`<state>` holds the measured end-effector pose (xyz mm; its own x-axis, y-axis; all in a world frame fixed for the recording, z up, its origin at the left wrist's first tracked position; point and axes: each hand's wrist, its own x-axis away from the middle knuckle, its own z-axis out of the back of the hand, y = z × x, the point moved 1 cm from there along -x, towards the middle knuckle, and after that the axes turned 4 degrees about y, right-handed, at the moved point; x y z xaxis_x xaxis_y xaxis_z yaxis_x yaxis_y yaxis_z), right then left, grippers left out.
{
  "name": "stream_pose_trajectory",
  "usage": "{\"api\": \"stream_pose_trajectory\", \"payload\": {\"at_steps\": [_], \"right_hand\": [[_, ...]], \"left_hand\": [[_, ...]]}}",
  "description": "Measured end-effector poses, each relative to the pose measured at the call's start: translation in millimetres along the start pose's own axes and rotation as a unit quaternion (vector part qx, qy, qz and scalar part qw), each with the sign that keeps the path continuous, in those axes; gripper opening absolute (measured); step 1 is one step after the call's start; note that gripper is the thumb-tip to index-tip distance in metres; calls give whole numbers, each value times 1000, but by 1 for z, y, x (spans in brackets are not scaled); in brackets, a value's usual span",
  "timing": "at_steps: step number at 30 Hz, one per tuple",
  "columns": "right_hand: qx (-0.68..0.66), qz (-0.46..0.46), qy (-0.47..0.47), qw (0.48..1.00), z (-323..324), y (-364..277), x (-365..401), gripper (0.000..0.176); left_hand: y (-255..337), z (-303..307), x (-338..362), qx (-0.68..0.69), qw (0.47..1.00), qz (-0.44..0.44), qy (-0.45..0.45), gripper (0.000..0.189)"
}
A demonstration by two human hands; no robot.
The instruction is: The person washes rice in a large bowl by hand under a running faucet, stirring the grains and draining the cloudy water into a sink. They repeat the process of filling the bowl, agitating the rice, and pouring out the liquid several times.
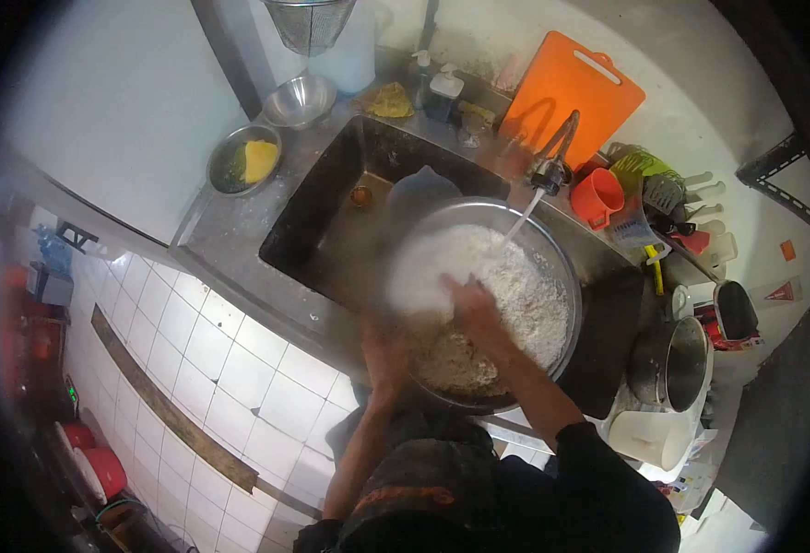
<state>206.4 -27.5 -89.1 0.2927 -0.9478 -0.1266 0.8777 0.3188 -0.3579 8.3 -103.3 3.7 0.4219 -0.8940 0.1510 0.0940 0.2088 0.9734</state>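
Observation:
A large metal bowl (566,267) rests over the sink (331,217), holding a white, grainy substance (529,300) with cloudy water at its left side. Water runs from the faucet (549,173) into the bowl. My right hand (476,309) is inside the bowl, touching the white contents; its fingertips are blurred and partly hidden. Beside the bowl's left rim is my left hand (384,355), its fingers smeared by haze, so its grip on the rim cannot be made out.
An orange cutting board (571,97) leans behind the faucet. Right of it are a red-orange mug (597,198), utensils and a metal pot (681,364). Small metal bowls (301,101), one with a yellow sponge (259,161), sit at the back left, near soap bottles (444,90).

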Motion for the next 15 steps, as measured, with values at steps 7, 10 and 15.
{"api": "stream_pose_trajectory", "payload": {"at_steps": [7,10,15], "right_hand": [[66,-156,-116,979,90,-3,-37,65],[52,-146,-174,972,112,15,-20,58],[-43,-181,-260,948,187,0,-52,48]], "left_hand": [[6,-1,1,14,999,-35,18,52],[-3,1,-2,-5,1000,-6,-7,54],[6,-1,2,26,1000,10,13,57]]}}
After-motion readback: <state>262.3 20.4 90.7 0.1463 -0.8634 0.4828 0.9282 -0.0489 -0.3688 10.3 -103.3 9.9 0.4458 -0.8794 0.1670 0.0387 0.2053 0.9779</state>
